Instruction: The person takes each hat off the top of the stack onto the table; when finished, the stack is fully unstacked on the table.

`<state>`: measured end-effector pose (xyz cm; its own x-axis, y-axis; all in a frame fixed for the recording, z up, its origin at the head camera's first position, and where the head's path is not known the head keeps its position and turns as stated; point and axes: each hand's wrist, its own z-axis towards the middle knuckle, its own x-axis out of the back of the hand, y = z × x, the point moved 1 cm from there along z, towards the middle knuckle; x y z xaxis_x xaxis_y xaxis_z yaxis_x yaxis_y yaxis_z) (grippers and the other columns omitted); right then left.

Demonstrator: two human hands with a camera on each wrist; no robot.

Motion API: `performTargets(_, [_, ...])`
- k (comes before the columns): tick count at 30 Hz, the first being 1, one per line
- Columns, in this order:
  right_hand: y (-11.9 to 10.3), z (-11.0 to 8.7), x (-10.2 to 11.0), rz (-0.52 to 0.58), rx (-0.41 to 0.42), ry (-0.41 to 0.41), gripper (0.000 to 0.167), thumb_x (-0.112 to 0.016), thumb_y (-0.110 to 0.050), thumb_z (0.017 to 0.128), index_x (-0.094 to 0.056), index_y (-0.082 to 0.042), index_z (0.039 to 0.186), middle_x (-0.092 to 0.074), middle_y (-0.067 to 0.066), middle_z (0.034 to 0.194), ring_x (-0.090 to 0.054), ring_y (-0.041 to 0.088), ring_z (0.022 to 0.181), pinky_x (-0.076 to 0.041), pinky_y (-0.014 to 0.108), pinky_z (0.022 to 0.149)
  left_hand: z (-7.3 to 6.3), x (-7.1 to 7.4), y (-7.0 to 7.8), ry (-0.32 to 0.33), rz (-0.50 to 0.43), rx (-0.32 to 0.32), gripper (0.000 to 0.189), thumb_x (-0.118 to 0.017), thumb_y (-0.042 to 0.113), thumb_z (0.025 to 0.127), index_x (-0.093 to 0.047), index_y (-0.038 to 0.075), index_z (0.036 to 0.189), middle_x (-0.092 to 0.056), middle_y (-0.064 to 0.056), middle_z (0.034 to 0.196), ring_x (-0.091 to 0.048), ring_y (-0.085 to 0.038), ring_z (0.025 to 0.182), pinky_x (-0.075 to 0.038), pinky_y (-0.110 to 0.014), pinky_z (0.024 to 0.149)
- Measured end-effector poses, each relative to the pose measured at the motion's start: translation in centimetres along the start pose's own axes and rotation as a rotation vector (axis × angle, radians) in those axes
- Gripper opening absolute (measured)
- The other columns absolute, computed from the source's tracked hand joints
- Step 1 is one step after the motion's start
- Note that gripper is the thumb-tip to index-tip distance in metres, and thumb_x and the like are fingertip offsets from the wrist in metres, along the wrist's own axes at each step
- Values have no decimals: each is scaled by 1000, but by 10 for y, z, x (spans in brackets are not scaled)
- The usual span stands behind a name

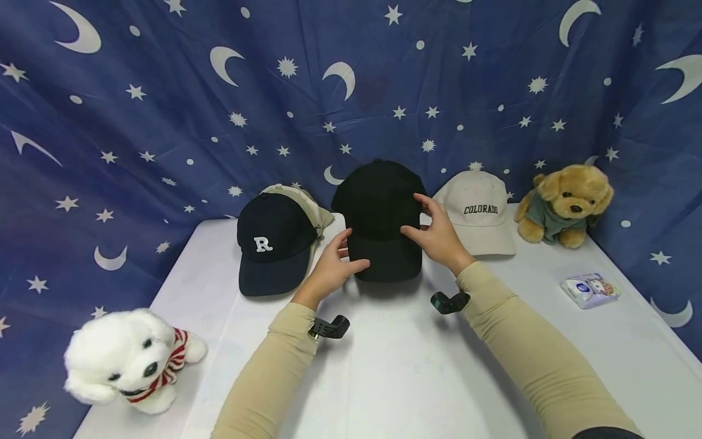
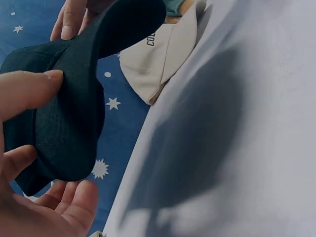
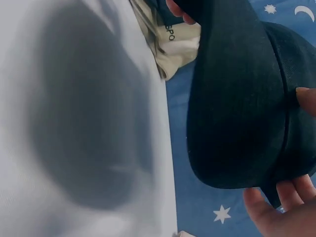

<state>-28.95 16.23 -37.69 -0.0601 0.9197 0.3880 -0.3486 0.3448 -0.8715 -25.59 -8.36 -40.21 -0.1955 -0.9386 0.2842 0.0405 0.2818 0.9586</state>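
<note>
A plain black cap (image 1: 378, 201) is held up above the table, its brim (image 1: 386, 259) toward me and its shadow below. At its left side, my left hand (image 1: 331, 271) pinches it; the left wrist view shows the thumb (image 2: 39, 91) on the outside and fingers at the lower edge. My right hand (image 1: 439, 235) grips the opposite side, with fingers (image 3: 289, 197) along the cap's edge. A navy cap with a white R (image 1: 274, 222) rests left of the black cap, overlapping a beige cap (image 1: 304, 204). The cream COLORADO cap (image 1: 479, 210) lies to the right.
A white plush dog (image 1: 123, 356) with a striped scarf sits at the front left. A brown plush dog (image 1: 570, 204) sits at the back right, behind a small tissue pack (image 1: 589, 289). A blue star-and-moon curtain (image 1: 351, 97) hangs behind the white table (image 1: 384, 372).
</note>
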Motion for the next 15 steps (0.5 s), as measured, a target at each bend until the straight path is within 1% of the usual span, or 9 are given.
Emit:
performTargets(3, [3,1,2,-10,-1,4,75,-71,-10,92,-30,-1,154,-26,25,148,-36,40,135,-42,54,104,1,-2,-1,-8,-23,-1,87,-78,16,85,-30,12,158,-39,-21,147,-42,-39,132,-42,-50,104])
performTargets(6, [4,1,4,-30,-1,-2,76,-72,-10,92,-30,-2,155,-28,25,146,-40,40,130,-43,51,103,2,-5,-1,-17,-58,6,88,-78,14,85,-29,12,158,-37,-21,148,-42,-39,133,-42,-50,104])
performTargets(9, [6,1,8,-58,-1,-14,77,-71,-13,92,-29,-4,156,-28,24,149,-43,40,125,-43,49,99,2,-6,-2,-24,-75,14,89,-78,12,85,-28,12,158,-36,-21,150,-43,-39,132,-44,-49,103])
performTargets(11, [6,1,10,-79,3,-16,76,-71,-15,93,-30,-6,156,-27,21,154,-44,40,122,-43,47,95,2,-7,-2,-25,-69,21,88,-78,11,84,-29,12,158,-36,-21,150,-45,-39,131,-45,-48,102])
performTargets(15, [7,3,14,-112,17,-16,74,-70,-17,94,-32,-9,156,-28,18,157,-46,40,119,-42,48,90,3,-8,-7,-38,-65,33,88,-78,10,84,-30,12,157,-36,-21,149,-46,-39,130,-45,-47,101])
